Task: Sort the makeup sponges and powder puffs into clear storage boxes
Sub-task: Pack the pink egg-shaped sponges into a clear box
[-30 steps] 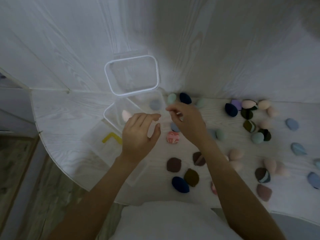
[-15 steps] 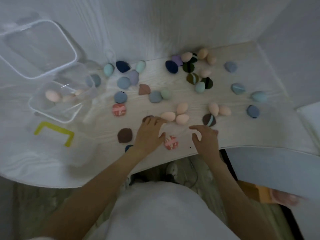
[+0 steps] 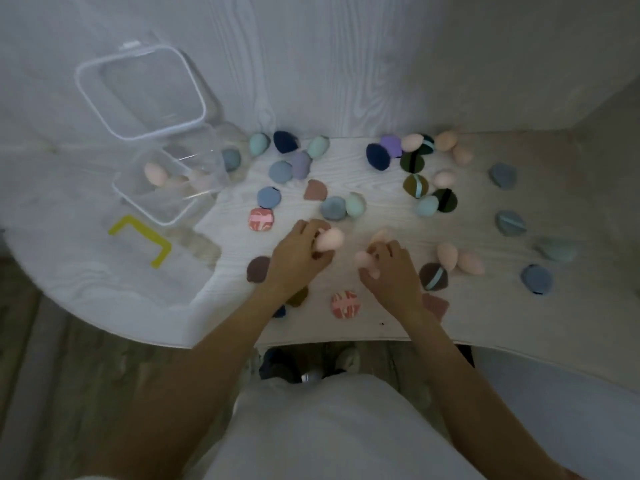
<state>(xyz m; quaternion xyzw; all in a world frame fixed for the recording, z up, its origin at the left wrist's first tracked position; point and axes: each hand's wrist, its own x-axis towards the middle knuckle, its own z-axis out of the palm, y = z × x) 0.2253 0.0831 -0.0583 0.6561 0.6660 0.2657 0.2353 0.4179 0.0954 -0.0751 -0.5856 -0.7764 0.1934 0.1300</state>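
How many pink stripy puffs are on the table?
2. One pink striped puff lies right of the clear box; the other pink striped puff lies between the wrists near the table edge. A hand might hide more.

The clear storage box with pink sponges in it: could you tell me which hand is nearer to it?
Left. The left hand is right of the clear storage box, nearer the person; the right hand lies farther right, beyond it.

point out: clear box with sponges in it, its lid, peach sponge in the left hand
clear box (image 3: 138,199): head view, near-left rim.
lid (image 3: 90,95): head view, white left frame edge.
peach sponge (image 3: 330,239): head view, rounded end showing beyond the left hand (image 3: 298,254), back of hand.
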